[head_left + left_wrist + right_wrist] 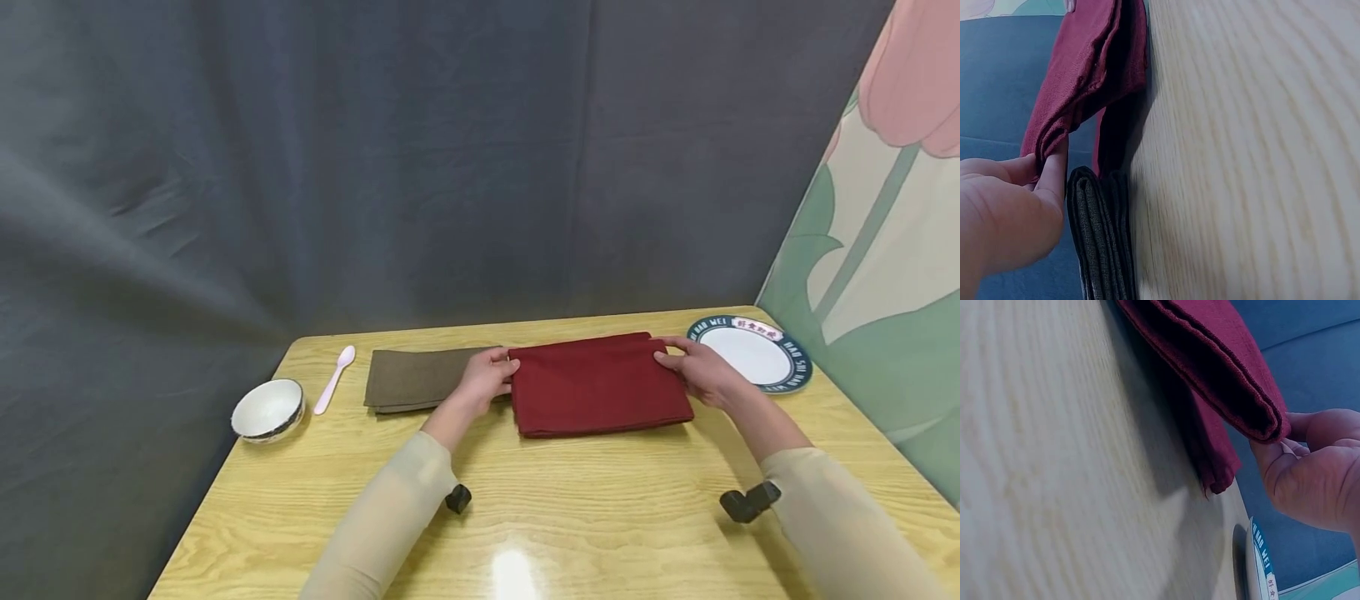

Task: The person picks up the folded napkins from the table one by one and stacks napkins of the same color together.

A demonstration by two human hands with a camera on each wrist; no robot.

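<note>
A folded dark red cloth [596,387] is held by both hands over the wooden table, in the middle of the head view. My left hand [486,375] pinches its left edge between thumb and fingers. At the opposite edge, my right hand [701,369] pinches the cloth near its upper right corner. Both wrist views show layered folds, and the cloth's lower side [1210,444] hangs close to the tabletop. A folded brown-grey cloth [416,379] lies just left of the red one, partly hidden behind my left hand; its stacked layers [1094,231] show in the left wrist view.
To the left stand a white bowl [268,410] with a dark patterned outside and a pale pink spoon [335,379]. A white plate with a blue lettered rim [797,367] lies at the back right. A dark curtain [480,167] hangs behind the table [585,517].
</note>
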